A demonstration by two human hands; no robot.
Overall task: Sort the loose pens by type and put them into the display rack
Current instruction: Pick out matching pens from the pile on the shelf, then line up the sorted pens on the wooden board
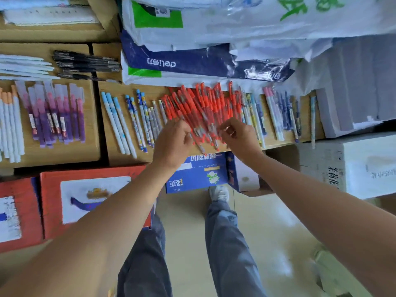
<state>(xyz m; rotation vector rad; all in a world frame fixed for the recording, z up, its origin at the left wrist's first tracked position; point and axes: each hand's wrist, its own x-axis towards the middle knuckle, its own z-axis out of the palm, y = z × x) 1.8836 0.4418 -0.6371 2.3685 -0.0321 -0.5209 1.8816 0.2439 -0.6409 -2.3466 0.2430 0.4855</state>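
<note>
Two curled grips (172,137) (237,136) on red pens (203,103)

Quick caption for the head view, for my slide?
Left hand and right hand reach into the red pens heaped on the wooden table, blue pens lying alongside.

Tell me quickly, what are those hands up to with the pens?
Left hand curled on red pens. Right hand at same pile, grip unclear. Blue pens lie alongside; nothing blocking.

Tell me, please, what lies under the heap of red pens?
The wooden table shows around the red pens. Whether other pens lie beneath the heap is hidden; the left hand and right hand cover its near edge.
</note>
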